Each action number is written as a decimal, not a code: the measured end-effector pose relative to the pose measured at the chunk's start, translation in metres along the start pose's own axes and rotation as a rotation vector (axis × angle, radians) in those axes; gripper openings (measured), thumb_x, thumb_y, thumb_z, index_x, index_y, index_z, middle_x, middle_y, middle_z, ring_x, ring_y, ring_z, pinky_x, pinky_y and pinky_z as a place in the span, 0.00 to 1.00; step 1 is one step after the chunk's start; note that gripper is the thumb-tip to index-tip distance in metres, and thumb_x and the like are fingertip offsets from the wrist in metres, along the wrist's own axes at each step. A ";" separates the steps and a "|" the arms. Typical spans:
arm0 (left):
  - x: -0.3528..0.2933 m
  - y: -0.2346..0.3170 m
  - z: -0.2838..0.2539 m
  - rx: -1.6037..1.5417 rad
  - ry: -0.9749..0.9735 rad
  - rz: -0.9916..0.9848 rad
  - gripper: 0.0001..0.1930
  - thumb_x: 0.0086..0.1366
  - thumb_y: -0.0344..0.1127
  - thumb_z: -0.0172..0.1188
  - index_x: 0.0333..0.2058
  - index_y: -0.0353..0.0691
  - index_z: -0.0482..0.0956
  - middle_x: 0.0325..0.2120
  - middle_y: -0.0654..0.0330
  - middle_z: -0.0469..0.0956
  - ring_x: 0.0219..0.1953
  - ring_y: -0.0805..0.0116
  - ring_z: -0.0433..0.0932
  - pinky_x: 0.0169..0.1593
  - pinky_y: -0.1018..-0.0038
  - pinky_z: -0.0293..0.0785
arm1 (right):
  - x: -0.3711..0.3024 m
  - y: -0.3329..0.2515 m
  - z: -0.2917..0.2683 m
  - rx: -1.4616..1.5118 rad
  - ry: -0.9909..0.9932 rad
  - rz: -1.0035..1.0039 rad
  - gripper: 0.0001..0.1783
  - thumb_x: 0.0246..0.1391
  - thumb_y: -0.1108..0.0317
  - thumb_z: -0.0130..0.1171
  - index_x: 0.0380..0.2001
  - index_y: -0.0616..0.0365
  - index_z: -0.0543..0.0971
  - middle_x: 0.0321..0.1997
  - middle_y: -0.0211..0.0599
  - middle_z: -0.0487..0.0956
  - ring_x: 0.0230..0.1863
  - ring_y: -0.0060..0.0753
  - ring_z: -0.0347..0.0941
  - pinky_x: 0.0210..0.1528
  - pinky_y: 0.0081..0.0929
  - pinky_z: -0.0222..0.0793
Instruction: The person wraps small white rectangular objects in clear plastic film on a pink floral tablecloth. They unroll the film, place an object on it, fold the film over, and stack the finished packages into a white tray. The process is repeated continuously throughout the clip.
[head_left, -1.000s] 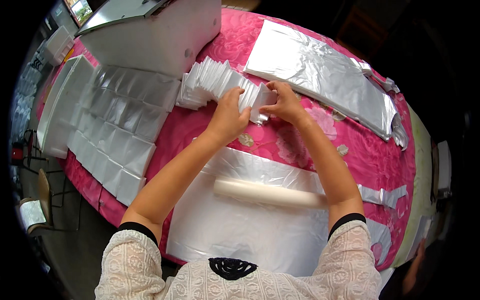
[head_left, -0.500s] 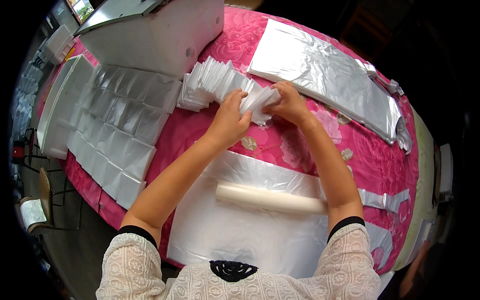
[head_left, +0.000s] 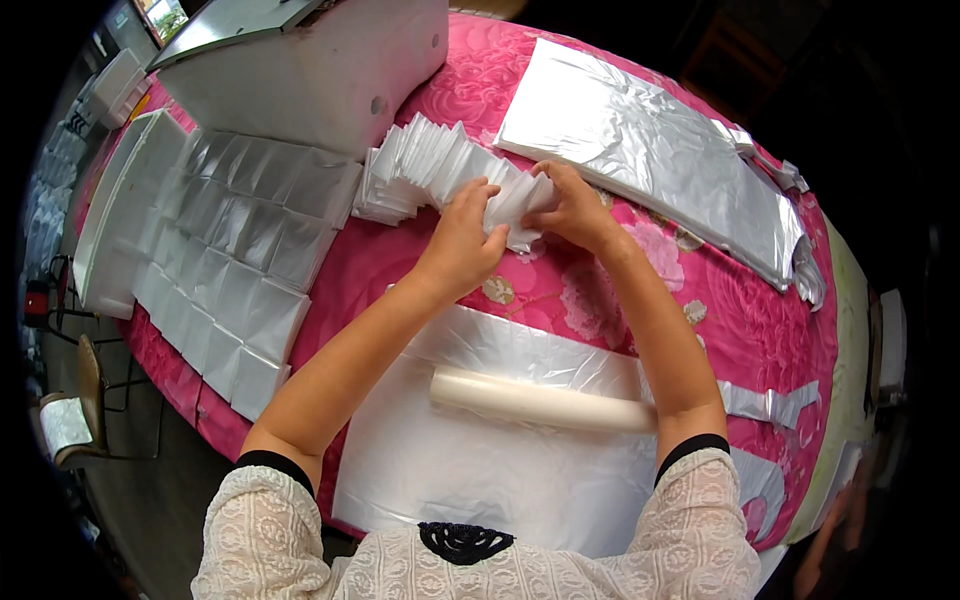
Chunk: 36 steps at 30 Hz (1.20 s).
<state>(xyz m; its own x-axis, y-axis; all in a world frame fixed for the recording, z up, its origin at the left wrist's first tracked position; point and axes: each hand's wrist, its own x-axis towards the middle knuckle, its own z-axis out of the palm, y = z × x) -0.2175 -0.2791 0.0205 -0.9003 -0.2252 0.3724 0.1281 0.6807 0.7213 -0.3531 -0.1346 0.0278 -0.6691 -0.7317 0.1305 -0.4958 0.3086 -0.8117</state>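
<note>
A fanned row of folded white plastic bags curves across the pink cloth in front of me. My left hand closes on the near side of its right end, fingers and thumb bent around the folds. From the right, my right hand grips the outer end of the same row, its thumb and some fingertips partly hidden by the bags. Closer to my body, a pale roll lies across a flat stack of plastic bags, with my right forearm passing over the roll's right end.
Left of the row lie several lines of folded bags, beside a white tub. A big white box stands behind them. Far right, a thick stack of shiny flat bags rests on the pink tablecloth.
The bags at the row's right end have tipped slightly to the left between my hands. My right hand has shifted a little left with them; my left hand barely moves.
</note>
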 end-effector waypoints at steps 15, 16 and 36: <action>-0.003 0.012 -0.006 0.019 0.115 0.057 0.29 0.52 0.32 0.62 0.53 0.35 0.63 0.55 0.49 0.64 0.56 0.54 0.64 0.57 0.68 0.61 | -0.009 0.003 0.002 -0.085 0.036 -0.101 0.16 0.32 0.71 0.69 0.30 0.57 0.78 0.34 0.35 0.77 0.43 0.37 0.67 0.45 0.32 0.65; -0.005 0.016 -0.009 0.023 0.134 0.060 0.31 0.52 0.33 0.64 0.54 0.36 0.62 0.55 0.50 0.64 0.57 0.54 0.64 0.58 0.67 0.61 | -0.012 0.002 0.000 -0.080 0.034 -0.080 0.15 0.33 0.72 0.68 0.30 0.57 0.78 0.34 0.34 0.77 0.42 0.35 0.69 0.44 0.31 0.66; -0.241 0.082 -0.029 -0.374 -0.113 -0.090 0.49 0.45 0.34 0.71 0.61 0.38 0.48 0.38 0.54 0.73 0.39 0.62 0.75 0.44 0.71 0.72 | -0.267 -0.110 0.093 0.242 0.078 0.057 0.33 0.31 0.72 0.70 0.46 0.56 0.71 0.41 0.35 0.75 0.44 0.35 0.70 0.47 0.30 0.66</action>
<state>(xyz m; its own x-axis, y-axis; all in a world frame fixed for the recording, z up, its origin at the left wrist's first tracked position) 0.0219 -0.1896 0.0067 -0.9522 -0.1805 0.2465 0.1704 0.3560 0.9188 -0.0685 -0.0299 0.0288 -0.7374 -0.6653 0.1170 -0.3156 0.1861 -0.9305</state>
